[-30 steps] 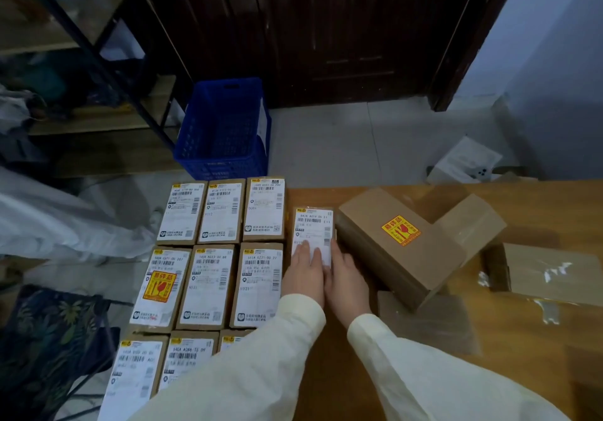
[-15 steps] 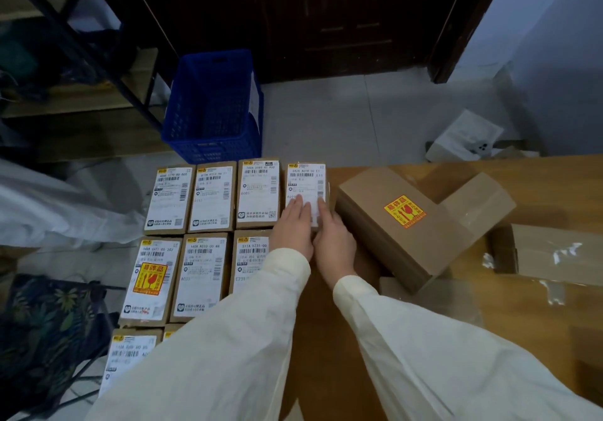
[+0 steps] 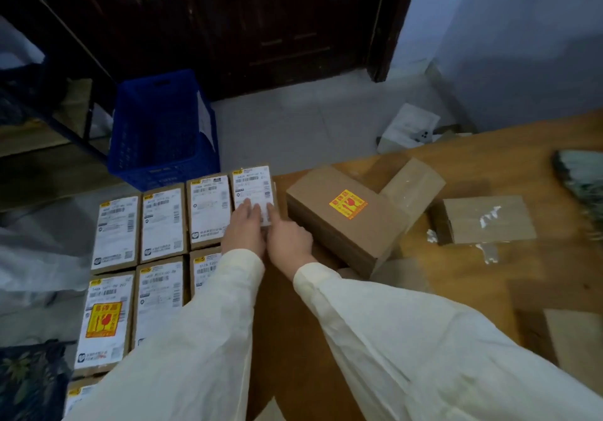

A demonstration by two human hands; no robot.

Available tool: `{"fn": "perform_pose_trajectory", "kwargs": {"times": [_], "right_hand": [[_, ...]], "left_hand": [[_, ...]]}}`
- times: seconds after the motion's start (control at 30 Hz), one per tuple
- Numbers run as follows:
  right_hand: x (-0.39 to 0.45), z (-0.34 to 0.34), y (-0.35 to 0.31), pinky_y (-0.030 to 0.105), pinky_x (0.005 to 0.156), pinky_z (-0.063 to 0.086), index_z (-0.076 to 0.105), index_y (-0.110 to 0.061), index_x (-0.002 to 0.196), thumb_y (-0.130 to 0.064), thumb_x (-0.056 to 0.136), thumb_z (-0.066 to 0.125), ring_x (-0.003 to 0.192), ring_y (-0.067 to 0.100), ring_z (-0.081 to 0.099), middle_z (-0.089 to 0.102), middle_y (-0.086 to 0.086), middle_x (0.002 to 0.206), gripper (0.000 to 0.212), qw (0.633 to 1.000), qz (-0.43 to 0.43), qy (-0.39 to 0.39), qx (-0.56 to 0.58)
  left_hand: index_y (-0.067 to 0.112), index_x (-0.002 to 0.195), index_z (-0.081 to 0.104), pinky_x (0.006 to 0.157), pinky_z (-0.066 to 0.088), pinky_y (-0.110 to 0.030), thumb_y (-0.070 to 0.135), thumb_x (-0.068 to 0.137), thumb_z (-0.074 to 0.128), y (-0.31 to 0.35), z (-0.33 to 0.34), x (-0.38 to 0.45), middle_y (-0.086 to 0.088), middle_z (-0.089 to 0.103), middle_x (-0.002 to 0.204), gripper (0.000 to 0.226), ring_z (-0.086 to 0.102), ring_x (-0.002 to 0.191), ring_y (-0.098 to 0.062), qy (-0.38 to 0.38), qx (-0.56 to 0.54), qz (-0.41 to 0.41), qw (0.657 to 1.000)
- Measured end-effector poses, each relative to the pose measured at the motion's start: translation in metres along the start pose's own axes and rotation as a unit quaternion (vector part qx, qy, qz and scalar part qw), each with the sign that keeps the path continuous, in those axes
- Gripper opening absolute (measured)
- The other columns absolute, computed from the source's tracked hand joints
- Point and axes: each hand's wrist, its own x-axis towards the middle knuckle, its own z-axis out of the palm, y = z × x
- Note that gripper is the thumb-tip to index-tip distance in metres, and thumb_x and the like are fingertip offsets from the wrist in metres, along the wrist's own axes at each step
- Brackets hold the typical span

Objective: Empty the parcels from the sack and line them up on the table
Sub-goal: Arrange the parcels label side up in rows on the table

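Labelled parcels (image 3: 161, 223) lie in rows at the table's (image 3: 456, 290) left end. The left hand (image 3: 243, 229) and right hand (image 3: 287, 241) rest flat-fingered on the row's last small parcel (image 3: 252, 185), beside a large brown box (image 3: 342, 218).

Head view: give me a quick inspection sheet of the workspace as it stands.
Surface: wooden table, partly bare on the right.
Job's things: labelled parcels lined up in rows at the left; the parcel being placed ends the far row. Sack: not clearly identifiable.
Clutter: large brown box with a red-yellow sticker; open carton with torn tape.
Grip: left hand and right hand rest flat-fingered on that parcel's near end.
Cables: nothing seen.
Surroundings: blue crate on the floor, dark wooden door, white packet on the floor.
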Motion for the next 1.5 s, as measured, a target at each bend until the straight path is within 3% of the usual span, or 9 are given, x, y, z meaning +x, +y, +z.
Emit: {"fn": "perform_pose_trajectory", "kwargs": {"times": [0.23,0.4,0.6,0.73,0.9,1.03,1.1,1.23,1.5], "right_hand": [[-0.089,-0.089,0.05,0.028,0.061,0.051,0.063,-0.014,0.082,-0.029,0.096,0.041,0.069,0.02,0.065,0.069,0.009,0.084,0.029,0.916,0.024,-0.094,0.39],[-0.103,-0.125,0.171,0.024,0.053,0.046,0.055,-0.009,0.084,-0.015,0.096,0.041,0.057,0.013,0.056,0.059,0.006,0.073,0.019,0.791,0.178,0.214,0.546],[-0.095,-0.115,0.26,0.027,0.056,0.047,0.055,-0.01,0.117,-0.02,0.096,0.037,0.071,0.015,0.054,0.061,0.008,0.095,0.029,0.527,0.303,0.313,0.73],[-0.093,-0.103,0.279,0.032,0.071,0.047,0.057,-0.01,0.095,-0.026,0.097,0.034,0.08,0.023,0.057,0.061,0.009,0.089,0.028,0.491,0.345,0.247,0.761],[-0.097,-0.097,0.294,0.041,0.095,0.044,0.054,-0.014,0.087,-0.029,0.097,0.037,0.089,0.023,0.054,0.057,0.006,0.083,0.025,0.448,0.347,0.227,0.792],[-0.105,-0.093,0.312,0.032,0.076,0.048,0.052,-0.012,0.103,-0.027,0.094,0.04,0.077,0.018,0.058,0.059,0.004,0.083,0.021,0.376,0.312,0.268,0.83],[-0.112,-0.095,0.319,0.031,0.071,0.049,0.051,-0.012,0.113,-0.032,0.094,0.043,0.083,0.02,0.061,0.063,0.007,0.091,0.028,0.329,0.254,0.259,0.872],[-0.126,-0.106,0.316,0.041,0.094,0.048,0.056,-0.016,0.121,-0.05,0.091,0.046,0.109,0.028,0.062,0.068,0.011,0.113,0.046,0.383,0.093,0.166,0.904],[-0.162,-0.12,0.286,0.032,0.072,0.058,0.06,-0.017,0.119,-0.028,0.087,0.064,0.091,0.02,0.071,0.073,0.005,0.103,0.034,0.533,0.066,0.209,0.817]], "left_hand": [[0.013,0.129,0.051,0.111,0.03,-0.041,0.011,0.09,0.052,0.034,-0.038,-0.01,-0.01,0.035,0.144,0.039,0.034,0.133,-0.028,0.096,-0.146,-0.016,0.985],[0.01,0.11,0.06,0.094,0.038,-0.033,0.004,0.082,0.055,0.158,-0.069,-0.047,-0.012,0.05,0.119,0.03,0.047,0.112,-0.026,0.231,-0.19,0.236,0.925],[0.015,0.14,0.033,0.11,0.027,-0.039,0.028,0.084,0.06,0.304,0.023,-0.054,-0.011,0.029,0.149,0.064,0.026,0.138,-0.029,-0.054,-0.026,0.38,0.923],[0.012,0.148,0.012,0.118,0.011,-0.042,0.015,0.086,0.058,0.335,0.079,-0.029,-0.015,0.01,0.156,0.077,0.004,0.145,-0.03,-0.107,0.092,0.323,0.936],[0.011,0.145,0.018,0.111,0.023,-0.041,0.032,0.076,0.071,0.345,0.1,-0.02,-0.021,0.035,0.14,0.09,0.031,0.132,-0.036,-0.05,0.135,0.299,0.943],[0.021,0.126,0.052,0.095,0.045,-0.036,0.052,0.06,0.075,0.349,0.075,-0.028,-0.008,0.059,0.119,0.077,0.055,0.109,-0.027,-0.147,-0.137,0.223,0.954],[0.016,0.118,0.06,0.081,0.054,-0.03,0.039,0.069,0.076,0.344,0.054,-0.036,-0.006,0.067,0.108,0.056,0.064,0.092,-0.019,-0.28,-0.406,0.101,0.864],[0.018,0.12,0.06,0.09,0.047,-0.038,0.046,0.088,0.048,0.32,0.041,-0.05,-0.01,0.066,0.118,0.044,0.06,0.109,-0.025,-0.436,-0.588,-0.004,0.681],[0.016,0.109,0.064,0.074,0.057,-0.03,0.041,0.089,0.054,0.295,0.026,-0.106,-0.004,0.074,0.096,0.034,0.072,0.086,-0.015,-0.255,-0.606,0.025,0.753]]}}
